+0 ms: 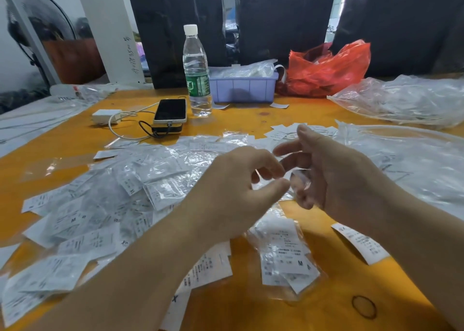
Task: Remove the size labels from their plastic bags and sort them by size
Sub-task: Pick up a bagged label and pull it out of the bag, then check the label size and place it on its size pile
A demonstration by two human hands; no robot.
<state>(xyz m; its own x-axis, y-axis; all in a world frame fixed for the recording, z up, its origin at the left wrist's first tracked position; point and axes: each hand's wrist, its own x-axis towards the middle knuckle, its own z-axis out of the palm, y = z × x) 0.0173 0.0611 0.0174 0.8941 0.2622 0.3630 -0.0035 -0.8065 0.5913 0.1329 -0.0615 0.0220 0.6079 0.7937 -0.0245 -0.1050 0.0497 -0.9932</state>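
Observation:
My left hand (236,190) and my right hand (336,177) hover close together above the middle of the orange table (251,305). A small crumpled clear plastic bag (300,180) sits in the curled fingers of my right hand. My left hand's thumb and forefinger are apart, with the thumb tip right beside that bag. Just below the hands lies a clear bag of white size labels marked M (283,253). A big heap of bagged and loose labels (113,205) covers the table to the left. A single label (359,245) lies under my right forearm.
At the back stand a water bottle (197,72), a phone (170,110) on a power bank with a cable and white charger (106,116), a lilac tray (242,87) and a red bag (326,69). Large clear plastic bags (406,100) fill the right side. A rubber band (364,307) lies near the front.

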